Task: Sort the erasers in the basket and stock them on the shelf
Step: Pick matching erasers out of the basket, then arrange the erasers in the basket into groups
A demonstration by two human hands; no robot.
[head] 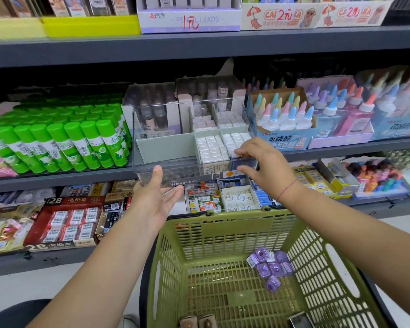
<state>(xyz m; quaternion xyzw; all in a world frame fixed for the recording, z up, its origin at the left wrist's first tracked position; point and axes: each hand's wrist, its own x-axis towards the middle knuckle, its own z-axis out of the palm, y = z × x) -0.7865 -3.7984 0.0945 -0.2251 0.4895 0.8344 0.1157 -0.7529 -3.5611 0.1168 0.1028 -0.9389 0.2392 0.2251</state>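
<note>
Fingers (243,152) of the right hand (265,168) pinch the storage box (182,172) rim. Left hand (155,200), fingers straight, props it underneath.

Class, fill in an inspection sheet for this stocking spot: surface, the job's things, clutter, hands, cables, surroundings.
Surface: grey shelf with a clear box, divided inside, at its front edge.
Job's things: white erasers fill the box's right compartments; purple erasers lie loose in the green basket.
Clutter: small brownish items at the basket's near edge, too cut off to identify.
Hands: left hand open, palm up at the box's front; right hand pinches its front rim.
Cables: nothing seen.
Surroundings: green glue sticks to the left, pastel-capped bottles to the right, boxed erasers on the shelf below.
</note>
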